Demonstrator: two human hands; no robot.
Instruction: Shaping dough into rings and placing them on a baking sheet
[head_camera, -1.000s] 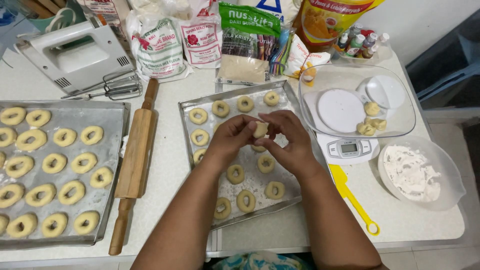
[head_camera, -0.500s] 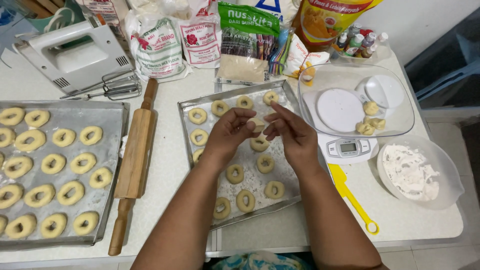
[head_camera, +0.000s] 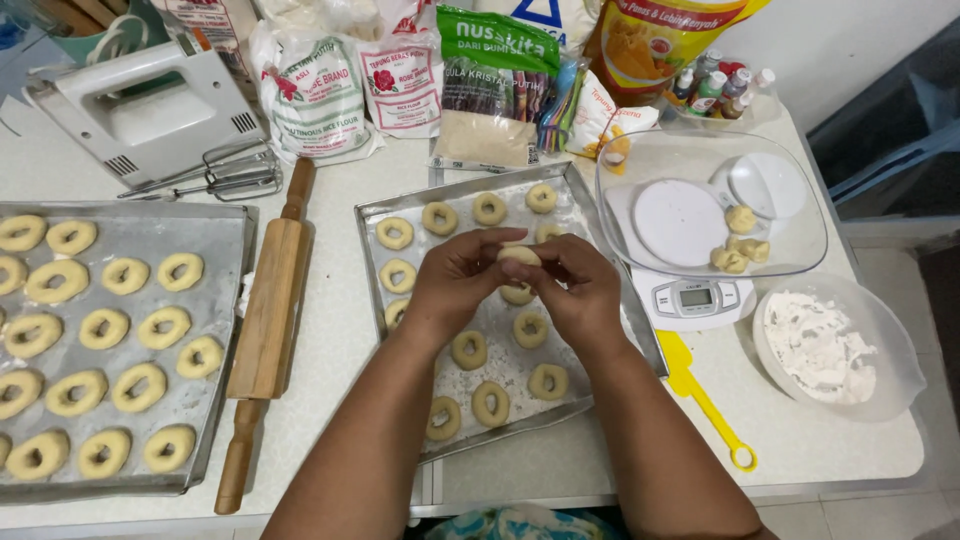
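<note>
Shaping was the step: your left hand (head_camera: 455, 280) and right hand (head_camera: 575, 285) pinched a dough piece (head_camera: 519, 256) together above the half-filled tray (head_camera: 375, 215); placing it called for a free spot.

Half a second ago the two hands sit a little apart over the middle of the frame, the fingertips spread and only loosely meeting above the floured metal baking tray (head_camera: 372, 212). Now the left hand (head_camera: 455, 280) and the right hand (head_camera: 575, 288) are closed in against each other just above centre, as they were a second ago, and their fingertips pinch a small pale lump of dough (head_camera: 519, 255) between them, which shows more plainly now at the top of the joined fingers.
</note>
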